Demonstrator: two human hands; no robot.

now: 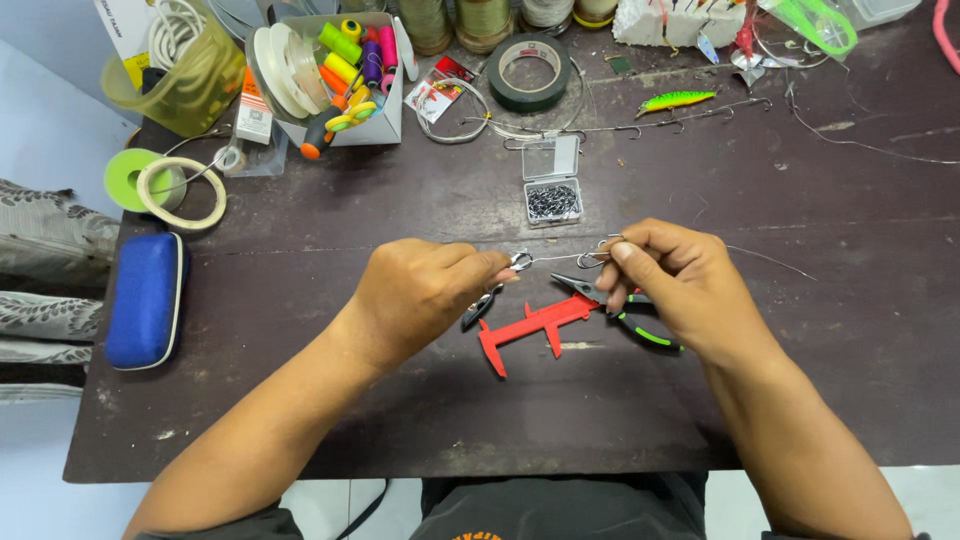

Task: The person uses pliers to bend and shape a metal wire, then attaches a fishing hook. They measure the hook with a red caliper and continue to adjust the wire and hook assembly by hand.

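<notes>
At the far left edge of the dark counter (300,420) lies a blue zipped case (146,299), with a green tape roll (128,177) and a pale ring of tape (182,194) just beyond it. Further back stands a white box of coloured thread spools (345,70).

The left hand (425,295) hovers above the middle of the counter, its fingers (490,268) closed on a small metal hook (521,261). From there a thin wire leader (558,258) runs level, its long axis lying left to right, to the right hand (675,280), whose fingers (625,255) pinch a second hook (590,258) at the wire's other end. The wire hangs clear of the counter between the two hands, and a loose length trails off to the right past the right hand.

Beneath it, on the counter, a red plastic caliper (530,325) lies slanted, and pliers with green-and-black handles (640,325) point their nose to the left. Just beyond the hands sits an open clear box of small black fittings (552,200); further back, a black tape roll (530,70) and, to the right, a green-and-yellow fishing lure (675,99).
</notes>
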